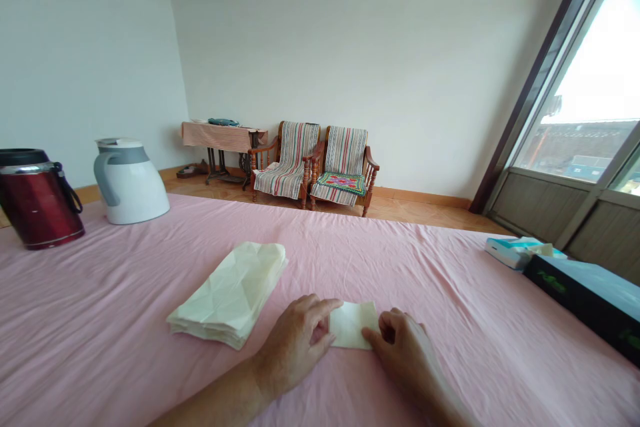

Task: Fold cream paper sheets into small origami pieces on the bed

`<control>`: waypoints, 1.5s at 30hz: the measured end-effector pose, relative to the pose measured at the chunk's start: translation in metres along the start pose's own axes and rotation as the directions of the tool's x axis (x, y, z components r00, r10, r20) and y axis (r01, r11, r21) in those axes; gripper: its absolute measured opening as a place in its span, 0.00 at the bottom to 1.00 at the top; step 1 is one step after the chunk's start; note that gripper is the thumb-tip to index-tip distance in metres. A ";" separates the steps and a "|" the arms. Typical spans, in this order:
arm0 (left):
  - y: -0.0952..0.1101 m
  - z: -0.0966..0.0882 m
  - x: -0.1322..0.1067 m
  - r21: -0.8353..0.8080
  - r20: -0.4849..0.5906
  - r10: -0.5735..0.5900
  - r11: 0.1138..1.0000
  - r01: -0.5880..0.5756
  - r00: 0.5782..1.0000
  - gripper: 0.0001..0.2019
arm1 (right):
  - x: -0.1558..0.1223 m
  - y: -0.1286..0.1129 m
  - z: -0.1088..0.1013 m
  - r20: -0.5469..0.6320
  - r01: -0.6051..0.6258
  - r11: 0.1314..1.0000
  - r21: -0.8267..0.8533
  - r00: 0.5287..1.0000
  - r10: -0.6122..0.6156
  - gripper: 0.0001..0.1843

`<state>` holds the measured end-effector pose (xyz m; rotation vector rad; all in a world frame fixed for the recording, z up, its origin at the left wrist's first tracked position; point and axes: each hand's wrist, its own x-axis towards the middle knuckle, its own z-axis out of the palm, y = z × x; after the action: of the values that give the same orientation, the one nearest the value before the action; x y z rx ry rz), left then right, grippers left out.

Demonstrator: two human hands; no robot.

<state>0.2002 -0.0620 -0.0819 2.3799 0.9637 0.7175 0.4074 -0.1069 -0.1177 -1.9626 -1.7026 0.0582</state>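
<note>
A small folded pale-yellow paper napkin [353, 324] lies on the pink cloth between my two hands. My left hand [300, 337] grips its left side, index finger at the upper corner and thumb at the lower one. At the opposite edge, the thumb of my right hand [406, 340] presses on the lower right corner, its other fingers curled in. To the left of my left hand rests a stack of larger pale-yellow napkins [233, 293], creased and slightly uneven at the edges.
The pink tablecloth [360, 247] is wrinkled. A red thermos [40, 203] and a white-and-grey jug [133, 183] stand at the left. On the right are a tissue pack [510, 252] and a black box [585, 300]. Two wooden chairs [345, 153] stand beyond the table.
</note>
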 end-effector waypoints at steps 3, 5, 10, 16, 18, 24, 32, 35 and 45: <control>0.001 -0.001 -0.001 0.072 0.038 0.036 0.997 -0.039 0.999 0.12 | 0.001 -0.002 -0.001 -0.003 0.001 1.000 -0.010 1.000 -0.001 0.16; 0.003 -0.001 -0.002 0.108 0.048 0.045 0.993 -0.050 0.998 0.09 | 0.000 -0.003 -0.001 -0.004 -0.001 1.000 -0.015 1.000 0.001 0.16; 0.005 -0.002 -0.002 0.147 0.046 0.051 0.987 -0.057 0.998 0.07 | -0.002 -0.003 -0.001 -0.010 -0.010 1.000 -0.021 1.000 0.010 0.17; 0.004 -0.001 -0.003 0.159 0.041 0.055 0.985 -0.061 0.998 0.07 | -0.003 -0.001 -0.003 -0.028 -0.006 1.000 -0.011 1.000 0.005 0.15; 0.005 0.000 -0.003 0.169 0.038 0.053 0.984 -0.058 0.998 0.09 | -0.002 -0.001 -0.004 -0.034 -0.008 1.000 -0.009 0.999 0.008 0.14; 0.005 0.003 -0.005 0.198 0.038 0.102 0.974 -0.108 0.994 0.09 | -0.003 -0.001 -0.003 -0.051 -0.007 1.000 0.002 0.999 0.007 0.13; 0.003 0.001 -0.002 0.182 0.054 0.118 0.975 -0.126 0.992 0.08 | -0.005 0.008 -0.004 -0.103 0.019 0.999 0.034 0.995 -0.016 0.05; 0.002 0.000 -0.001 0.157 0.053 0.117 0.980 -0.124 0.992 0.09 | -0.010 0.005 -0.008 -0.205 0.191 0.981 0.027 0.962 -0.182 0.07; 0.004 -0.003 -0.002 0.115 0.050 0.083 0.989 -0.088 0.995 0.09 | -0.028 -0.026 -0.028 -0.252 0.608 0.779 -0.152 0.738 -0.626 0.15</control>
<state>0.1990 -0.0650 -0.0779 2.5420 0.9128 0.6514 0.3883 -0.1419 -0.0912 -1.2572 -2.0701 -0.5074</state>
